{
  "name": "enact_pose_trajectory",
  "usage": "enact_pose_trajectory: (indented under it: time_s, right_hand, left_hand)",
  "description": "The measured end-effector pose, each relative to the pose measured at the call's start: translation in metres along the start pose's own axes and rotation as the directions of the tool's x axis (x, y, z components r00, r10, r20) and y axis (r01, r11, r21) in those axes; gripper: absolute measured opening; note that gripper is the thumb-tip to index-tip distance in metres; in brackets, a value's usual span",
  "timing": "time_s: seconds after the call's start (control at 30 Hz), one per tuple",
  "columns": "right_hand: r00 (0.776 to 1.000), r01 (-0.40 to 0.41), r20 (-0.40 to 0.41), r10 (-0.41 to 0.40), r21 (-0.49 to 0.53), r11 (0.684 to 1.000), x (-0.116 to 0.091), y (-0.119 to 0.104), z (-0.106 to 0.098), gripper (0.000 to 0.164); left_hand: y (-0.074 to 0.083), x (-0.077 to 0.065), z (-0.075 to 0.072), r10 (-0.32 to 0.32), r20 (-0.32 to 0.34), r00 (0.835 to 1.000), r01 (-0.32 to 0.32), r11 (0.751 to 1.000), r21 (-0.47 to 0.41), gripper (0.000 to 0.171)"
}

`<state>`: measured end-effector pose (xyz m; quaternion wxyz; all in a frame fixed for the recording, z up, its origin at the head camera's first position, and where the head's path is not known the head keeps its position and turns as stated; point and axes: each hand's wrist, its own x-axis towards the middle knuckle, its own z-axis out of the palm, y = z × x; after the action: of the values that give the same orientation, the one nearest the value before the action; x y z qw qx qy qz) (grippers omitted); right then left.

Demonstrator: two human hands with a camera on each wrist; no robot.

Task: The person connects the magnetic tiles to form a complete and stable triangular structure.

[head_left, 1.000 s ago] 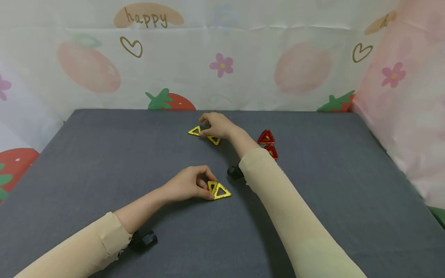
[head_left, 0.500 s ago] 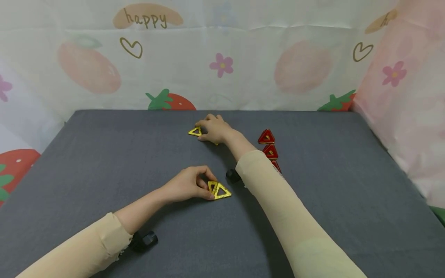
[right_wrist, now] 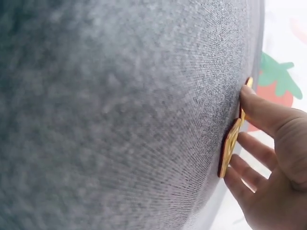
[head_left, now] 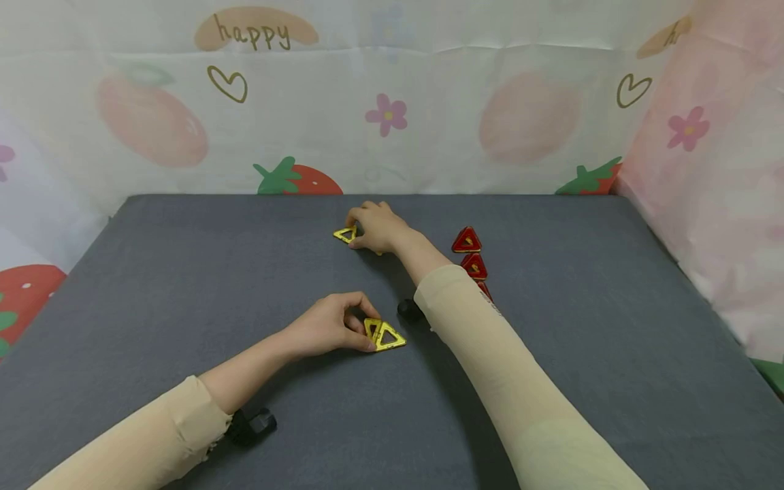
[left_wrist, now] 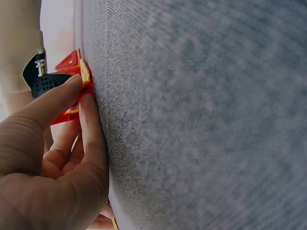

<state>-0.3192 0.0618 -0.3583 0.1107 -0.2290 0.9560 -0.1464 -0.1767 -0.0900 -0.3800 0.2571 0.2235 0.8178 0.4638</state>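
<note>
In the head view, my left hand (head_left: 327, 327) pinches a yellow-faced triangular magnetic tile (head_left: 368, 328) between thumb and forefinger. It joins along one edge with another triangle tile (head_left: 392, 346) that lies toward the right. The left wrist view shows the held tiles (left_wrist: 85, 73) with red on their other side. Farther back, my right hand (head_left: 381, 228) has its thumb and forefinger on a yellow triangle tile (head_left: 341, 237). A second yellow tile lies under that hand, mostly hidden in the head view; the right wrist view shows this tile (right_wrist: 225, 160) beside the fingers.
Several red triangle tiles (head_left: 474, 275) lie in a column right of my right forearm, the nearest partly covered by the sleeve. A grey cloth (head_left: 153, 292) covers the table. A printed curtain (head_left: 441, 136) stands behind it. Black wrist cameras (head_left: 252, 427) hang under both wrists.
My right fingers have closed in on the far yellow tile, which has shifted slightly toward me and right. The second yellow tile is now mostly covered. My left hand stays in place.
</note>
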Motion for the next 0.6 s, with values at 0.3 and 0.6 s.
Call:
enact_pose_trajectory:
  time_s: [0.3,0.6]
  right_hand:
    - [0.998,0.014,-0.057,-0.017,-0.050,0.999,0.0011,-0.0057,0.0001,0.040]
    - [0.990,0.018,-0.136,-0.018,-0.002,1.000,0.0029,-0.0087,0.0002,0.040]
  left_hand:
    - [0.0014,-0.0004,0.0008,-0.002,-0.004,1.000,0.002,1.000,-0.003,0.038]
    - [0.0021,-0.0001,0.0013,-0.003,-0.003,1.000,0.003,1.000,-0.010,0.038]
